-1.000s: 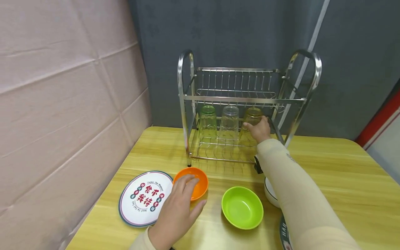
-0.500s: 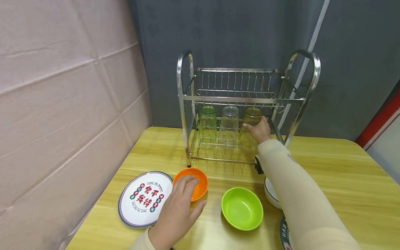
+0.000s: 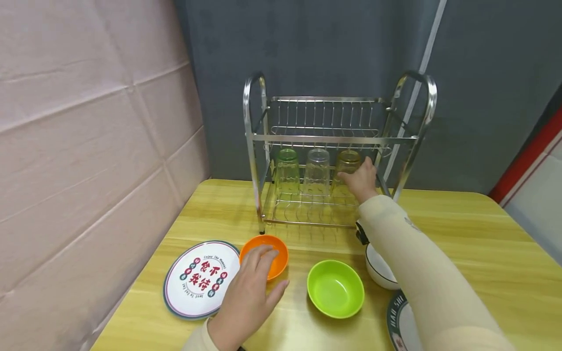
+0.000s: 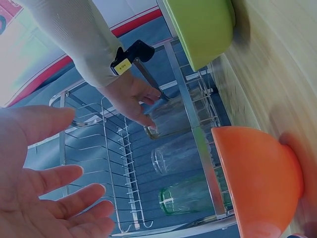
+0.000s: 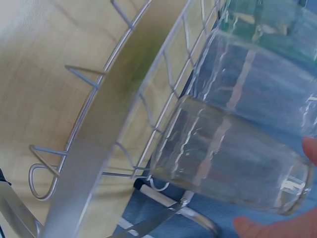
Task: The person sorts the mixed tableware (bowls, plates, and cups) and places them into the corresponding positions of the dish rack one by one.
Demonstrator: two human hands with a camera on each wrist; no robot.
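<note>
My right hand [image 3: 357,174] reaches into the lower shelf of a steel dish rack [image 3: 259,139] and grips an upturned amber glass [image 3: 347,165], the rightmost of three. In the right wrist view the amber glass [image 5: 228,163] lies between a fingertip [image 5: 311,148] and my thumb. A clear glass [image 3: 317,170] and a green glass [image 3: 287,170] stand upturned to its left. My left hand [image 3: 262,273] is spread open, fingertips resting on the near rim of an orange bowl [image 3: 274,256]. The left wrist view shows the orange bowl [image 4: 257,183] under straight fingers [image 4: 49,198].
A green bowl [image 3: 335,288] sits right of the orange one. A printed white plate [image 3: 193,280] lies at the left front. A white bowl [image 3: 379,267] and another plate's edge [image 3: 397,324] lie under my right forearm. Wall panels stand close on the left.
Both hands have kept their places. Only the head view has shifted a little, showing more of the white bowl and the plate at the right.
</note>
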